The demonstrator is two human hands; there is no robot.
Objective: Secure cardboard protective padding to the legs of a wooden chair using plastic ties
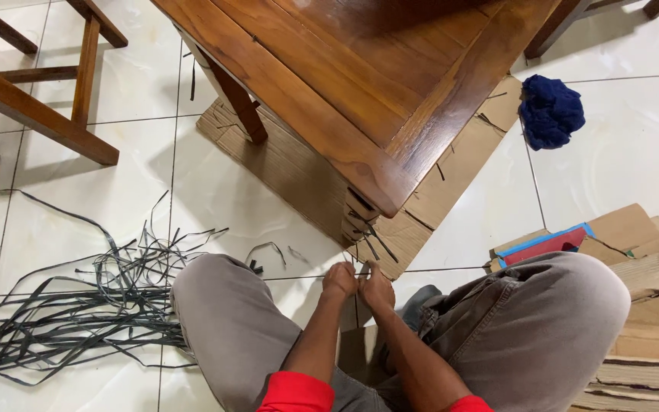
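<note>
1. Viewpoint: head camera looking down; the person sits on the tiled floor (pixel 215 191), knees spread, both forearms reaching forward between them.
2. Left hand (pixel 339 280) and right hand (pixel 377 288) are pressed together, knuckle to knuckle, both clenched. They appear to pinch a thin dark strip (pixel 310 275) between them; the grip itself is hidden by the knuckles, so I cannot tell just how it is held.
3. Position of the strip: it lies at the hands and runs leftward from them, low over the floor, its long axis roughly across the picture. The left hand is the nearer one to its free length.
4. Just ahead of the hands stands the corner of a wooden table (pixel 375 187), with several dark strip ends (pixel 368 233) hanging from under that corner (they look woven in, but detail is too small).
5. A sheet of cardboard (pixel 291 172) lies under the table.
6. Well to the left of the left knee: a loose bundle of dark strips (pixel 78 305), fanned along the floor.
7. Elsewhere: a blue cloth (pixel 551 111) on the floor to the right, stacked cardboard (pixel 642 252) beside the right knee, a wooden chair frame (pixel 32 99) at upper left.
</note>
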